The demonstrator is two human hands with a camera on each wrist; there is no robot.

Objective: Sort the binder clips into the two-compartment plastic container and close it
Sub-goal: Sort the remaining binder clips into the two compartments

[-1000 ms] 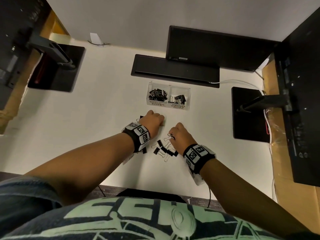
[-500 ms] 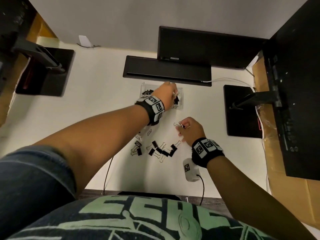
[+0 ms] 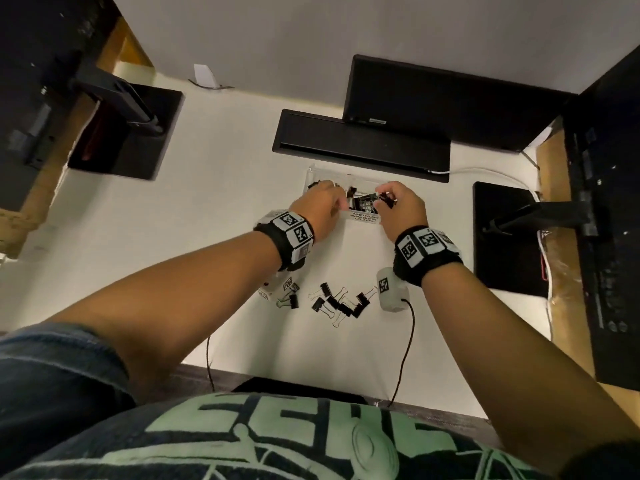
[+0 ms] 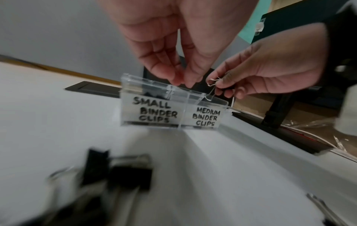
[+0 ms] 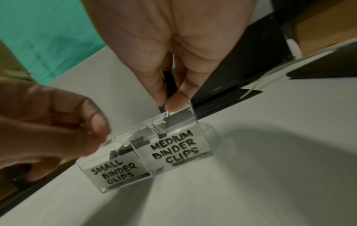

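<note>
The clear two-compartment container (image 3: 363,216) stands open, labelled small on its left half (image 4: 154,113) and medium on its right (image 5: 173,146), with black clips inside both. My right hand (image 5: 166,100) pinches a black medium binder clip (image 5: 169,85) just above the medium compartment, wire handle pointing down. My left hand (image 4: 181,79) hovers over the small compartment with fingertips pinched together, seemingly on the thin wire handle of a small binder clip (image 4: 170,93). Several loose clips (image 3: 337,303) lie on the table nearer me.
A black flat panel (image 3: 360,147) and a monitor (image 3: 450,102) sit right behind the container. Black stand bases flank the work area at left (image 3: 128,133) and right (image 3: 502,237). Two thin cables (image 3: 405,341) hang over the table's front edge.
The right hand lifted a clip from the loose pile and carried it forward to the medium compartment. The left hand reached the container earlier and has shifted left over the small side.
</note>
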